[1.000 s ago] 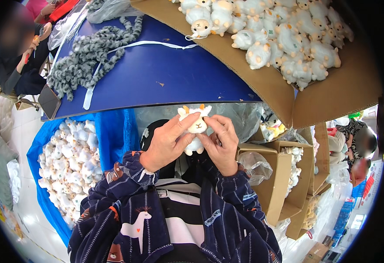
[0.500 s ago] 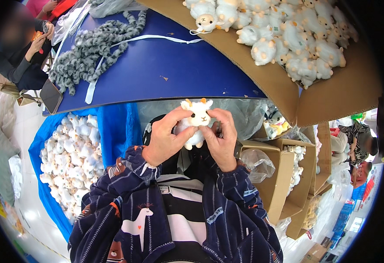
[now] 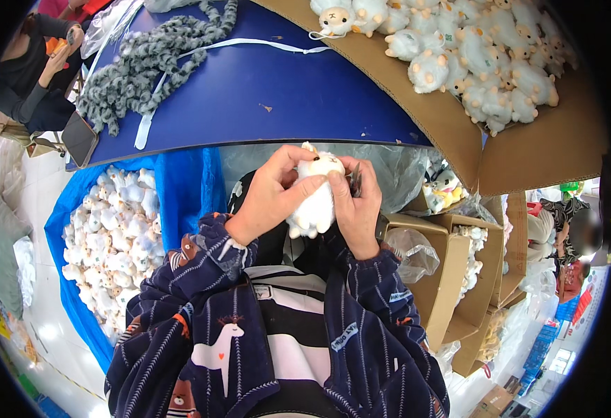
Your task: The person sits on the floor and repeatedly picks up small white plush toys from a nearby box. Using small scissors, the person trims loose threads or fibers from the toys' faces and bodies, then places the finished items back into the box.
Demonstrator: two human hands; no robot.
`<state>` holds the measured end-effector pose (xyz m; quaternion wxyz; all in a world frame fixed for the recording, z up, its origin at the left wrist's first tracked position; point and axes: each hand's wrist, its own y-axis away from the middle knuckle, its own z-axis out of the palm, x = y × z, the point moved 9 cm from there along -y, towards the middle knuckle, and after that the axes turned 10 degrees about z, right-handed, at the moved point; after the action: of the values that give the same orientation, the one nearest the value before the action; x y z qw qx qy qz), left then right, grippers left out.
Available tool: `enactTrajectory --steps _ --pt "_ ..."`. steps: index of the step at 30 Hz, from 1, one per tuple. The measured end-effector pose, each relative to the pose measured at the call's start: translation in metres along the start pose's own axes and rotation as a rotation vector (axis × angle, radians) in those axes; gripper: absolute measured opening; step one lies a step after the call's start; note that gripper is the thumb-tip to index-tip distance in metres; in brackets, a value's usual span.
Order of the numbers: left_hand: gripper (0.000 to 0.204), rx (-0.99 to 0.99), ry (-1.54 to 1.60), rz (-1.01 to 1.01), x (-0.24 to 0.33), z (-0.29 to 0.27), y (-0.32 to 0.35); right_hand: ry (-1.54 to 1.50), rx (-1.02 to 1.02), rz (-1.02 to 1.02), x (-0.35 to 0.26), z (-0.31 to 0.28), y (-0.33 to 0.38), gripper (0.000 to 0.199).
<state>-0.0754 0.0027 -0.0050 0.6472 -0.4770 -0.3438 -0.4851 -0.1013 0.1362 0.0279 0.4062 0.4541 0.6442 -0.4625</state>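
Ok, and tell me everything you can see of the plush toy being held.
The plush toy is a small, plump white animal that looks soft and furry, with stubby pale feet, a stitched mouth and a touch of orange at the top of its head. It tilts slightly, head away from the wearer, feet toward them, belly facing the camera. The left hand and right hand grip it around the head, partly covering its face. Its back is hidden.
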Motion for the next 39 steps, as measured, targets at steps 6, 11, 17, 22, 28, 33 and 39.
enactTrajectory --steps 6,11,17,22,28,33,39 --pt "0.047 -0.056 0.269 -0.207 -0.009 0.013 0.005 -0.085 -0.004 0.253 0.02 -0.004 -0.008 0.012" --pt "0.043 0.076 0.285 -0.221 -0.013 -0.011 -0.006 0.002 -0.122 0.113 -0.004 -0.023 -0.004 0.022" --pt "0.05 0.173 0.268 -0.265 -0.03 -0.015 -0.003 0.184 -0.274 -0.052 -0.024 0.006 0.009 0.024" --pt "0.059 0.039 0.01 -0.16 -0.005 -0.01 0.001 -0.082 -0.192 0.299 0.022 -0.01 0.004 0.016" --pt "0.059 -0.227 0.109 -0.365 -0.001 0.014 0.021 -0.106 -0.283 0.303 0.007 0.0 -0.004 0.017" --pt "0.048 0.008 0.494 -0.486 -0.025 0.015 0.024 -0.09 -0.218 0.252 -0.002 -0.005 -0.005 0.022" --pt "0.046 -0.061 0.547 -0.49 -0.037 0.014 0.028 0.138 -0.276 0.078 -0.012 -0.005 0.002 0.019"
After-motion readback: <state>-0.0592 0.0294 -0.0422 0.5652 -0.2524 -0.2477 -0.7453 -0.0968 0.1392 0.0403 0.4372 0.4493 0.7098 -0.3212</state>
